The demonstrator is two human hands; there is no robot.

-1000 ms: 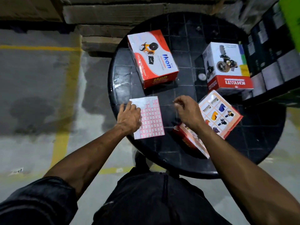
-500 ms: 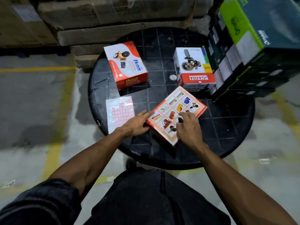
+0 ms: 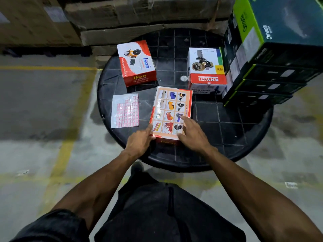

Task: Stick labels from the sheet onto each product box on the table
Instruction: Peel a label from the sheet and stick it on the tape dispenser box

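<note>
- Both hands are on the flat box with the grid of product pictures (image 3: pixel 170 112), which lies near the front edge of the round black table (image 3: pixel 236 123).
- Left hand (image 3: pixel 139 142) grips the near left corner of that box, thumb lying up along the left edge.
- Right hand (image 3: pixel 191 132) lies on top at the near right corner, fingers pretty much straight and pressing down, index finger pointing up the right side.
- The label sheet (image 3: pixel 125 111) lies flat on the table just left of that box, not touching it. Red-bordered stickers, with some of the top left already peeled off.
- Further back there's a red and white Ikon box (image 3: pixel 136 62), and to its right a white Khyati box (image 3: pixel 206 70) with a red front.
- A stack of dark boxes with green trim (image 3: pixel 272 49) crowds the right side of the table, right against the Khyati box.
- Brown cartons (image 3: pixel 139 16) are stacked behind the table.
</note>
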